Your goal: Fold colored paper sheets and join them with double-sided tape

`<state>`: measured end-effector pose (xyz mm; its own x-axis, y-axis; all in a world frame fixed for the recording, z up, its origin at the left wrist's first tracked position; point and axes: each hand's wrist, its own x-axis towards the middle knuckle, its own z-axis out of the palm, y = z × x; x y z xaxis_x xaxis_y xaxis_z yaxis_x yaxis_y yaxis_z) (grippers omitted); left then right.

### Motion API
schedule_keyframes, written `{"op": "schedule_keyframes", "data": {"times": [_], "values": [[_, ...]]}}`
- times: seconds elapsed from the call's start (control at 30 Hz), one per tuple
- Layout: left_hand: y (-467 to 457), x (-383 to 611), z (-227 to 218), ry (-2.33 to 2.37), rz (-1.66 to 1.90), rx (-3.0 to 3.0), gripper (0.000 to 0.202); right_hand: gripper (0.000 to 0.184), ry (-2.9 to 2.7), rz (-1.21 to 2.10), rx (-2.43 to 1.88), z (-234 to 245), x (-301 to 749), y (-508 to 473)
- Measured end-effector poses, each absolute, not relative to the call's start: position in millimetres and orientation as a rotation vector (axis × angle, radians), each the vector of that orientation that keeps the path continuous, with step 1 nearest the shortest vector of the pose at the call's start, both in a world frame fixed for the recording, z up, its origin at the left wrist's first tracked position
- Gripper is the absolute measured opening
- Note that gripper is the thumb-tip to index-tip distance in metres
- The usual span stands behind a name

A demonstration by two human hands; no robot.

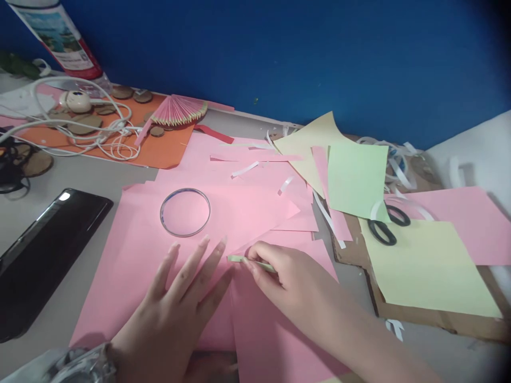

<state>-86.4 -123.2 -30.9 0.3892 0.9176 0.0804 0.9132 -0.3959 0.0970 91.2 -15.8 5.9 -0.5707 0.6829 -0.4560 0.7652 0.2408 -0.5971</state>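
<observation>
My left hand [181,303] lies flat and open on a large pink paper sheet [131,260], fingers spread and pressing it down. My right hand [283,279] is closed in a pinch on a thin pale green strip [239,259], its tip resting on the pink sheet just right of my left fingertips. A clear round ring [185,211] lies on the pink paper a little beyond my left hand.
Black-handled scissors [387,226] rest among green [355,178] and yellow sheets [429,266] on cardboard at right. A black phone [43,250] lies at left. Behind it are white cables [91,127], wooden discs and a pink folded fan [179,111] on orange paper. A blue wall stands behind.
</observation>
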Motion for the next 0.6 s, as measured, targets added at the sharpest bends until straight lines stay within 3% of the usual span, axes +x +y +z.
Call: {"op": "schedule_keyframes", "data": {"times": [0.2,0.43,0.6], "values": [[-125,-93,-41,1.671,0.325,2.549,0.075,0.024,2.444,-1.178,1.376,0,87,-15],[-121,-96,-44,1.679,0.322,2.502,0.087,0.018,2.456,-1.177,1.396,-8,84,-15],[-121,-95,-47,1.695,0.279,2.542,0.08,0.016,2.408,-1.075,1.471,-8,81,-14]]}}
